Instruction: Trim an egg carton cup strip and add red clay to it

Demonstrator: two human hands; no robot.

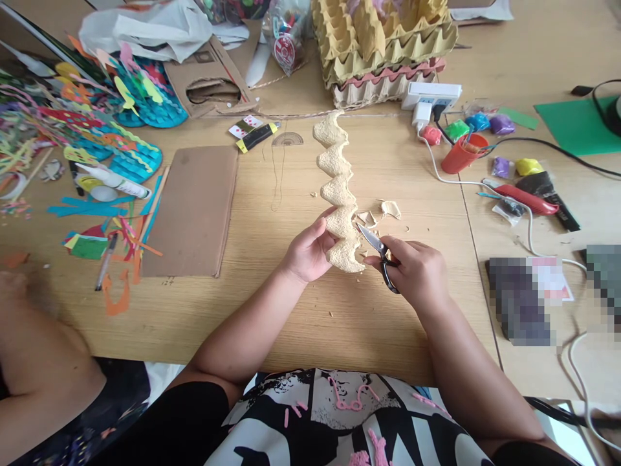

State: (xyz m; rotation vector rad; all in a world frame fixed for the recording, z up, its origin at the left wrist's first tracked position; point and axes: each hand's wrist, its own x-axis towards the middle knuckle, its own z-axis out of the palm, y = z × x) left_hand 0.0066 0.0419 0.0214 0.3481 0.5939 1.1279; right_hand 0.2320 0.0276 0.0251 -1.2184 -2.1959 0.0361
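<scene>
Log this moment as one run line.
left hand: holds scalloped carton strip | right hand: holds scissors at strip's edge | scraps: on table beside strip

— "Looking at what kind of furniture?"
— "At a pale wooden table [262,317], finely grained, spread across most of the view."
— "Joined anywhere?"
— "Yes, along a dark seam [484,285] at right and a back seam [378,115] running crosswise."
— "Lit how?"
— "Softly, with a faint sheen."

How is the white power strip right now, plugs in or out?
In: a white adapter and a black plug sit in the power strip.
</scene>
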